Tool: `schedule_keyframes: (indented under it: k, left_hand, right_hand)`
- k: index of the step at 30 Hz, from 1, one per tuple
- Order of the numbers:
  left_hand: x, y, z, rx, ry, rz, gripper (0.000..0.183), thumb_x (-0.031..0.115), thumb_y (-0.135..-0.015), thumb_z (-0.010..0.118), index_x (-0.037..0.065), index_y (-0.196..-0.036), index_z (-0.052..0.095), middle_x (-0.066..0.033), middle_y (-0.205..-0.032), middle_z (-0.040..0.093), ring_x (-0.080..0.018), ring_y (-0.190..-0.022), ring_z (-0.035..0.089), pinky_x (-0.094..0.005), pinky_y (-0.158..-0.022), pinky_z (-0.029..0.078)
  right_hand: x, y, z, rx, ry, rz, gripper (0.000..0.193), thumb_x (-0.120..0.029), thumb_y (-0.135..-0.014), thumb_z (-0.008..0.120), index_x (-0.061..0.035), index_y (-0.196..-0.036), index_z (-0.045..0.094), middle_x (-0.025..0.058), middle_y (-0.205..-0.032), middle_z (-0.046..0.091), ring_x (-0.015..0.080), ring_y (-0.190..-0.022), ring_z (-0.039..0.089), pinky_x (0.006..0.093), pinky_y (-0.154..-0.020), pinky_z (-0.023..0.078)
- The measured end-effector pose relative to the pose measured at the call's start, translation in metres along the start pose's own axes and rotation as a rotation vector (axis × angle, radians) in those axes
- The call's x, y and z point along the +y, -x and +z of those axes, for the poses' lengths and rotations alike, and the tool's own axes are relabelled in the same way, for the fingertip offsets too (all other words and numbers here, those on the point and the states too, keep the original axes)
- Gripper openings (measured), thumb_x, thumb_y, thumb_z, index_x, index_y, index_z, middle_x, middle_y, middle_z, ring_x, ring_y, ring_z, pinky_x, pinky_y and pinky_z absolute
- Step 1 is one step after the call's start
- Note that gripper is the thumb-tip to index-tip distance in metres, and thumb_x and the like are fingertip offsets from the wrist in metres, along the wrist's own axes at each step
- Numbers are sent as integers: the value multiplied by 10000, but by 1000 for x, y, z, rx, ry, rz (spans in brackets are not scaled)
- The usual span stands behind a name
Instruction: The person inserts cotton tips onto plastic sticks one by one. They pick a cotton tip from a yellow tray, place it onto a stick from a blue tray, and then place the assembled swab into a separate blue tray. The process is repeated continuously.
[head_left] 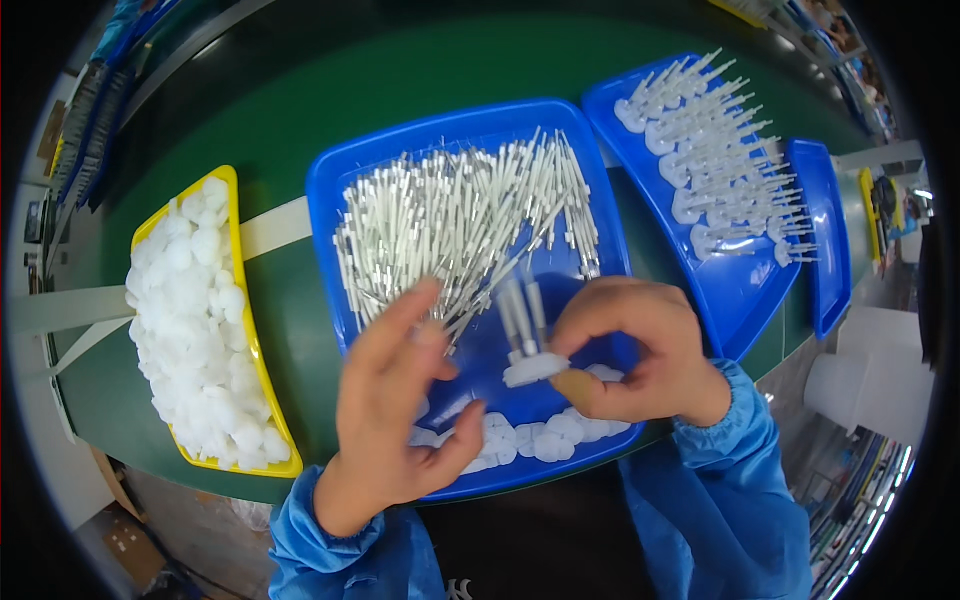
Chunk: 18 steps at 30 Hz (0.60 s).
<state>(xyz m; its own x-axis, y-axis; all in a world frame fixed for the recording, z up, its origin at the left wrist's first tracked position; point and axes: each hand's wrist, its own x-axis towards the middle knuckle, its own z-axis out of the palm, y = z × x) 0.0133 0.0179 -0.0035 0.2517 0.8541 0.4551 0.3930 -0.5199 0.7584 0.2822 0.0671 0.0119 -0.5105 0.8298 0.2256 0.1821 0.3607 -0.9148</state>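
My right hand (635,345) pinches the edge of a white plastic disc (535,369) between thumb and fingers. Several thin white rods (522,310) stand upright on that disc, slightly blurred. To its left, my left hand (400,400) holds nothing, its fingers apart and smeared a little by motion. Both hands are over a blue tray (325,230). Inside it lies a big heap of slender white rods with silvery ends (440,220). Along the tray's near edge, partly behind my hands, are loose white discs (555,437).
At the left a yellow tray (237,210) is heaped with white discs (195,320). A second blue tray (735,305) at the right bears rows of discs with rods standing in them (710,160). Beyond it lies a narrow blue tray (828,240). The trays rest on a green table (400,80).
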Motion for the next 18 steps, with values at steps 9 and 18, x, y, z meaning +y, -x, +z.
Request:
schedule_keyframes:
  k: [9, 18]
  left_hand:
    - [10, -6, 7, -438, -90, -217, 861, 67, -854, 824, -6, -1652, 509, -185, -1234, 775, -345, -873, 745, -409, -799, 629]
    - [4, -30, 11, -442, -83, -55, 549, -15, -830, 810, 59, -1373, 769, -90, -1187, 813, -280, -884, 721, -390, -812, 596]
  right_hand:
    - [11, 3, -12, -94, 690, -206, 255, -191, -754, 893, -116, -979, 799, 37, -1168, 757, 263, -1136, 725, 423, -973, 589]
    - [-7, 17, -25, -168, 527, -141, 192, -222, -812, 882, -144, -969, 805, 5, -924, 740, 231, -923, 726, 418, -985, 566]
